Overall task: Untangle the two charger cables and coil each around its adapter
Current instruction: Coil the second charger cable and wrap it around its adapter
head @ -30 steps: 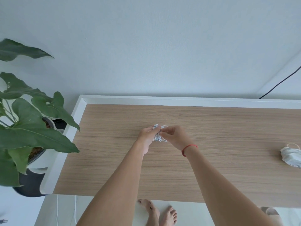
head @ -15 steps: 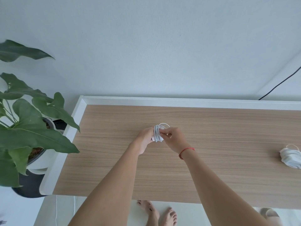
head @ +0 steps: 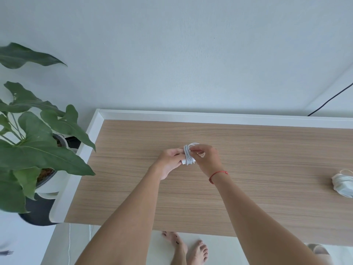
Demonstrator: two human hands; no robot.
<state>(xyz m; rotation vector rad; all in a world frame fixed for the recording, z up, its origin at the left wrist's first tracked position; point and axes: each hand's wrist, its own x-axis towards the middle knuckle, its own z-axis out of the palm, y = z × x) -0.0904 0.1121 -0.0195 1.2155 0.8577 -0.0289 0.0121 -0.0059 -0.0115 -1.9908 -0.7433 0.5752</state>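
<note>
A white adapter with white cable wound round it is held above the middle of the wooden table. My left hand grips the adapter from the left. From the right, my right hand pinches the cable, and a loose loop stands up behind the bundle. A second white charger, wrapped in its own cable, lies on the table at the far right, away from both hands.
A large potted plant stands off the table's left edge. A white raised rim runs along the table's back and left sides. A black cord runs down the wall at the back right. Bare feet show below the front edge.
The bundle has turned in my hands and its coils now face me. The loose loop behind it stays small. Both hands have stayed in nearly the same spot.
</note>
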